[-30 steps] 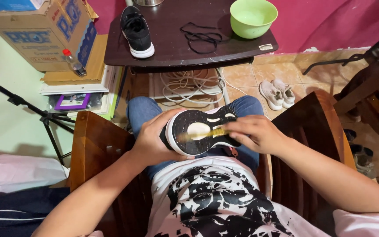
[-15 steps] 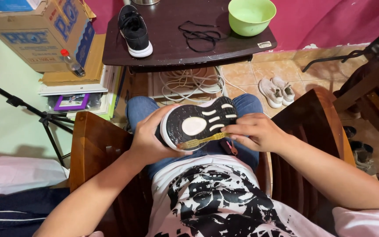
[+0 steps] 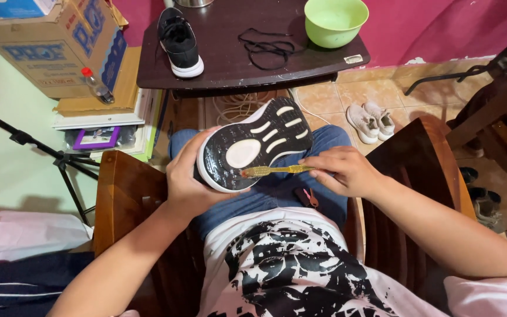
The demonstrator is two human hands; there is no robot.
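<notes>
Black sole: the shoe [image 3: 253, 147] lies sole-up on the person's lap, heel end toward the left hand, toe pointing at the table [image 3: 230, 64].
Head view, left hand: the left hand [image 3: 192, 182] is wrapped round the heel end, fingers curled under, thumb on the rim. Solid grip.
Head view, right hand: the right hand [image 3: 344, 171] pinches the handle of a yellowish toothbrush [image 3: 271, 171], bristle end touching the sole near the white oval patch.
On the table: the other black shoe [image 3: 180, 41], loose black laces [image 3: 268, 50] and a green bowl [image 3: 335, 20], all well apart from the lap.
Risk: I'd say a hard stroke could twist the shoe out of that one-handed hold, since only the heel is gripped.
Also: flicked grime could land on the white shirt [image 3: 289, 270] just below.
</notes>
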